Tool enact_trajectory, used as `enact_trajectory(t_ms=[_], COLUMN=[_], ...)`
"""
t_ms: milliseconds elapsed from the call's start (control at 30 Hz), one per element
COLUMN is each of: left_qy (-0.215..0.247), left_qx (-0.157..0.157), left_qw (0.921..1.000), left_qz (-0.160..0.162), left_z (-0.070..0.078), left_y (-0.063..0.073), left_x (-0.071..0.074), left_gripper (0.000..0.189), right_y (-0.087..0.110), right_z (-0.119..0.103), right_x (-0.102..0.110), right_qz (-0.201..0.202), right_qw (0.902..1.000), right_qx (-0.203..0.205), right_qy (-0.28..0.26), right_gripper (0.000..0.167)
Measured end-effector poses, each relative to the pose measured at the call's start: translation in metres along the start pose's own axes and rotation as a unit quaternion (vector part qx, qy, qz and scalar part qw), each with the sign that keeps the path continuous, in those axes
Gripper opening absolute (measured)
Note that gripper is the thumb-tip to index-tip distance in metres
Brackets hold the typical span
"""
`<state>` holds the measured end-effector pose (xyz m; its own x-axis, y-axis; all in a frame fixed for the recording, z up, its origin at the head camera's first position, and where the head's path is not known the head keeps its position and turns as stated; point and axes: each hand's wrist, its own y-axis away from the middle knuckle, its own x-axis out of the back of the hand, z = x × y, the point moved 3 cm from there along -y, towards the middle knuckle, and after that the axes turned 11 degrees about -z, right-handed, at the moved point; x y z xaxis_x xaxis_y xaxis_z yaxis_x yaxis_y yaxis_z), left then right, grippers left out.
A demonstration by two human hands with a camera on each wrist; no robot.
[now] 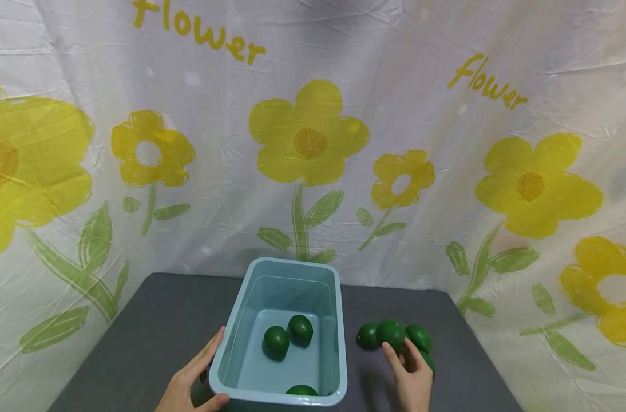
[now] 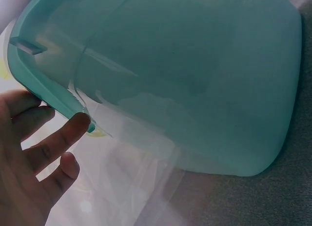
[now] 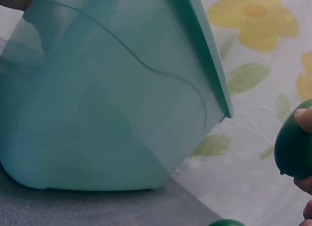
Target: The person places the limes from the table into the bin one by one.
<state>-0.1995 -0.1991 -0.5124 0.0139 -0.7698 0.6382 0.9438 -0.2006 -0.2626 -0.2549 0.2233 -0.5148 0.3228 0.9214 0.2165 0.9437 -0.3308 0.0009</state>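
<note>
My right hand (image 1: 413,377) pinches a dark green lime (image 1: 390,334) between thumb and fingers, above the table. In the right wrist view that lime (image 3: 295,143) shows a small pointed tip, at the right edge. Around it on the table lie more limes (image 1: 367,336), partly behind the hand. To the left stands a light blue plastic bin (image 1: 343,343), with three limes (image 1: 276,342) visible inside. My left hand (image 1: 191,377) rests against the bin's left side and near corner, thumb at the near rim. Its fingertips (image 2: 80,122) touch the rim in the left wrist view, fingers loosely extended.
A dark grey tabletop (image 1: 179,309) carries the bin and limes. Behind and at both sides hangs a white curtain (image 1: 220,217) printed with yellow flowers. The bin's tall wall (image 3: 122,138) stands between the two hands.
</note>
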Motion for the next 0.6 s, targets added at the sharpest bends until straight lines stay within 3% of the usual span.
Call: enact_trajectory(t_ms=[233,600], left_qy=[-0.002,-0.004], left_qx=[0.002,0.003], left_qw=[1.0000,1.0000], left_qz=[-0.003,-0.007], left_z=[0.002,0.003], left_y=[0.001,0.000], left_x=[0.000,0.000], left_gripper=[0.088,0.090], right_y=[-0.001,0.000], right_z=[-0.008,-0.030], right_x=[-0.002,-0.014], right_qz=[-0.007,0.006], right_qw=[0.9999,0.9957], right_qx=[0.009,0.089], right_qy=[-0.001,0.025], right_gripper=[0.073,0.061])
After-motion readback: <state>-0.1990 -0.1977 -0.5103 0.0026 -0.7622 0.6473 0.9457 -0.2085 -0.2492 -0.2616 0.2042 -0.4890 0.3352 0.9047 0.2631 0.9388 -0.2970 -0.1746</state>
